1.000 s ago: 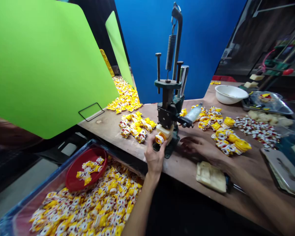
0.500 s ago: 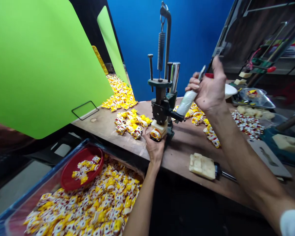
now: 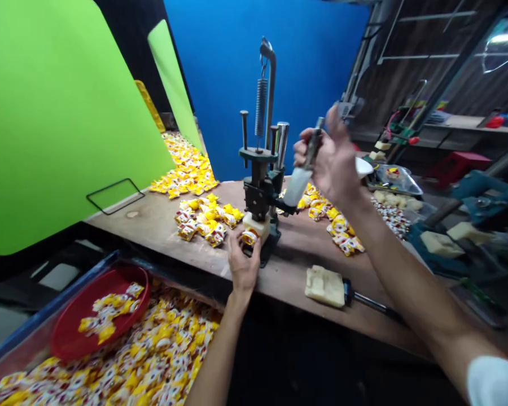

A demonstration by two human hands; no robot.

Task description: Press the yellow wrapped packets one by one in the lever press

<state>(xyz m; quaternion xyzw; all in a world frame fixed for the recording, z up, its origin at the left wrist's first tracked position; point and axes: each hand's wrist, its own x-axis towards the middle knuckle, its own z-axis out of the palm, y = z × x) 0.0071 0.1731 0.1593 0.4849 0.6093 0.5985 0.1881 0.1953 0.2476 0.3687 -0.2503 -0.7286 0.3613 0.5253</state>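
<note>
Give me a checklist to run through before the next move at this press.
1. Left hand steadies the yellow-and-white piece: ok, thumb and finger at its sides.
2. Left fingers well away from the press: not ok, they are right by the cream block under its head.
3. Right hand on the lever: ok, fingers curled around it, thumb raised.
4. Loose cream pad apart from the press: ok, lying nearer the table edge.
5. Piece fully seated against the block: cannot tell, too small.
</note>
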